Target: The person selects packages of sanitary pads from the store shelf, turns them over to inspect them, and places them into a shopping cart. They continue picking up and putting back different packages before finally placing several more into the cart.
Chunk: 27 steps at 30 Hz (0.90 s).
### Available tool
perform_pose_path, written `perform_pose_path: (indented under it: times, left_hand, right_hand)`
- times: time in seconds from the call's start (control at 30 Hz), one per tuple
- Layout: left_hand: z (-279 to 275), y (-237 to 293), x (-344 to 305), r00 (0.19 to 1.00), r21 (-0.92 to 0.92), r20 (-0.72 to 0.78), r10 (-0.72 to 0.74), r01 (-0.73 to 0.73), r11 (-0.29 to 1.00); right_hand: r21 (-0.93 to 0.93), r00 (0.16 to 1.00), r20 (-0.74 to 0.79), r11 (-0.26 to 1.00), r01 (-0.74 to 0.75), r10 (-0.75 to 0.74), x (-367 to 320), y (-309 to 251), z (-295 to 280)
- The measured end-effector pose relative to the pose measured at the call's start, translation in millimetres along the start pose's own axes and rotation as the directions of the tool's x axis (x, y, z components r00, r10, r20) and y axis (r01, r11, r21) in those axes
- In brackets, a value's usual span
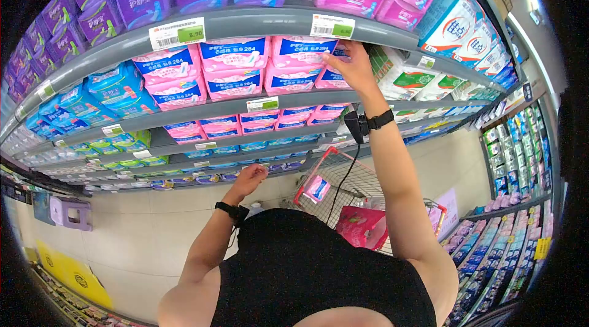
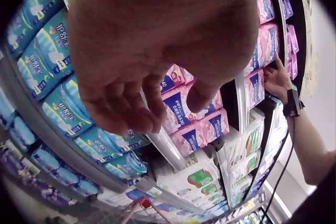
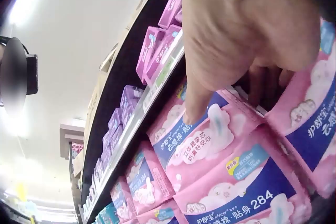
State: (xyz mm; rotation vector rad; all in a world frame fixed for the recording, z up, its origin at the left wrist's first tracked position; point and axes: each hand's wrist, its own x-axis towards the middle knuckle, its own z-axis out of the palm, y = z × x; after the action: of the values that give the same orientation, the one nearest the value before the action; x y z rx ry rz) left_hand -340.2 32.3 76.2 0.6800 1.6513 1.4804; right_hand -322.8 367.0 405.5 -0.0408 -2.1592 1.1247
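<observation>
My right hand [image 1: 357,69] reaches into the right end of a shelf row of pink sanitary pad packs. In the right wrist view its thumb presses the front of an upper pink sanitary pad pack [image 3: 202,142], while the other fingers curl in behind that pack's side. Those fingertips are partly hidden in the dark gap between packs. My left hand [image 1: 248,181] hangs in front of the lower shelves, loosely curled and holding nothing. Seen from the left wrist, its fingers [image 2: 118,109] overlap blue packs [image 2: 50,58] and pink packs on the shelves beyond.
A wire shopping cart [image 1: 332,151] stands at my right, with a pink pack [image 1: 317,188] and a larger pink bag [image 1: 361,227] in it. Purple packs [image 1: 144,3] line the shelf above. A purple stool [image 1: 72,213] is on the floor at left.
</observation>
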Motion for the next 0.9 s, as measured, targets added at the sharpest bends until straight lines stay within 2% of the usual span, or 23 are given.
perform_pose_path:
  times: [0.13,0.2,0.27,0.37,0.5,0.53,0.6,0.67,0.77,0.87,0.9]
  left_hand:
    - [-4.8,2.3,20.3,0.998,0.105,0.042,-0.042,0.038,0.994]
    - [-7.0,7.2,33.5,0.997,0.193,0.072,-0.011,-0.003,0.981]
    - [-10.6,8.7,49.3,0.992,0.172,0.121,0.016,-0.037,0.984]
    - [-14.5,33.2,64.8,0.984,0.204,0.178,0.027,-0.064,0.977]
    - [-12.1,40.6,80.0,0.972,0.196,0.227,0.067,-0.113,0.974]
    - [-10.8,45.0,80.6,0.968,0.2,0.248,0.038,-0.089,0.976]
    - [-4.8,54.1,78.6,0.957,0.21,0.288,-0.024,-0.038,0.977]
    - [-0.2,41.3,83.8,0.939,0.2,0.343,-0.017,-0.055,0.978]
    - [2.6,44.3,79.6,0.927,0.186,0.376,-0.003,-0.072,0.98]
    - [2.4,27.7,78.7,0.919,0.183,0.391,0.048,-0.128,0.975]
    - [2.0,26.9,77.3,0.915,0.183,0.396,0.07,-0.154,0.971]
  right_hand:
    - [-0.085,0.985,0.091,0.987,-0.137,0.145,6.7,-8.9,-1.3]
    - [0.013,0.988,0.084,0.992,-0.129,0.127,8.6,-8.3,1.6]
    - [0.065,0.984,0.111,0.987,-0.147,0.14,6.0,-14.6,-0.2]
    - [0.326,0.97,0.196,0.923,-0.203,0.144,2.2,-5.4,-4.5]
    - [0.361,0.966,0.19,0.903,-0.234,0.174,-3.0,-8.2,-12.4]
    - [0.336,0.968,0.174,0.913,-0.232,0.182,-3.1,-16.5,-11.5]
    - [0.329,0.983,0.129,0.93,-0.164,0.128,-5.1,-15.0,-7.0]
    - [0.295,0.991,0.068,0.947,-0.128,0.113,-9.0,-11.5,-4.4]
    - [0.213,0.979,0.108,0.957,-0.194,0.175,-8.4,-14.3,-3.9]
    - [0.291,0.95,0.15,0.906,-0.308,0.274,-6.8,-19.3,-0.1]
    - [0.288,0.955,0.14,0.912,-0.293,0.263,-6.3,-19.5,1.4]
